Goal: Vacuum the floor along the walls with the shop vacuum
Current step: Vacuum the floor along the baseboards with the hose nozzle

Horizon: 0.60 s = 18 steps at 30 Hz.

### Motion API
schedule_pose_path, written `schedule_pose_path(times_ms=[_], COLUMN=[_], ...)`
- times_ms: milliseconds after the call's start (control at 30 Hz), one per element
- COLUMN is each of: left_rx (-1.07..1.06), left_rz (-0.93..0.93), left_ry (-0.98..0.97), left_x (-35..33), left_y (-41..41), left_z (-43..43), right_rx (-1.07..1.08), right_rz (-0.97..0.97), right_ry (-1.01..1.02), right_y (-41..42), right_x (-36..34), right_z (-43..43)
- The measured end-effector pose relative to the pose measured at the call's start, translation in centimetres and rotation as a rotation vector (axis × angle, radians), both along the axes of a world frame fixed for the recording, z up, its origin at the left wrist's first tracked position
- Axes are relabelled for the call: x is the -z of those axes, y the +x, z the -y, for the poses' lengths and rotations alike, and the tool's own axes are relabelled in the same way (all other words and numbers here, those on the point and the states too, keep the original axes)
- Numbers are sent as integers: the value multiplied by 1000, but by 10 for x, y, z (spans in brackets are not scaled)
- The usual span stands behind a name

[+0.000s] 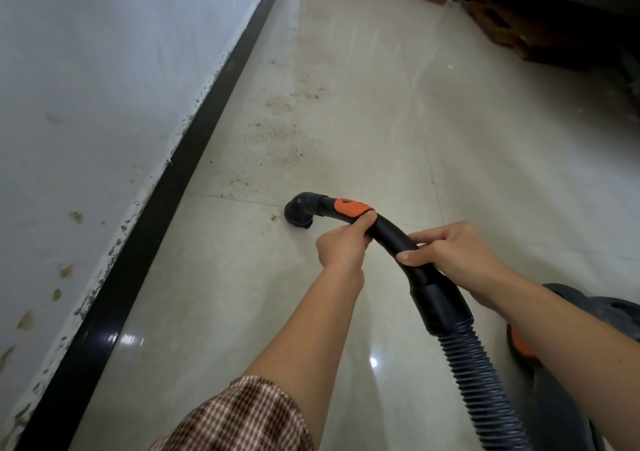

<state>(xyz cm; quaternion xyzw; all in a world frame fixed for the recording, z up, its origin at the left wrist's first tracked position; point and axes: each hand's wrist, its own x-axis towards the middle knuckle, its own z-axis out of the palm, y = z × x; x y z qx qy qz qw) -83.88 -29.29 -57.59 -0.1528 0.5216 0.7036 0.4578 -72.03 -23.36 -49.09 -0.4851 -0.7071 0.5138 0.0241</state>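
Both my hands are wrapped around the stiff black wand: left hand near the orange collar, right hand behind. Its brush head rests on the floor near the baseboard. It looks light; the ribbed hose should flex.

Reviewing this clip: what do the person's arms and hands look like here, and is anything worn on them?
Both hands, left hand and right hand, are bare: no gloves, rings or watch visible. The left forearm is uncovered up to a rolled or short checked sleeve in a reddish-brown and cream plaid pattern. The right forearm is bare as far as the frame shows; any sleeve there is out of view.
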Motion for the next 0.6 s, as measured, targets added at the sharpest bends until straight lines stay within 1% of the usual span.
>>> schedule_pose_path(times_ms=[600], left_rx=[-113], left_rz=[3], left_ry=[-56], left_x=[3], left_y=[-40], left_z=[34], right_rx=[-102], right_rz=[-9], right_ry=[-21], right_y=[-50], right_x=[4], right_z=[22])
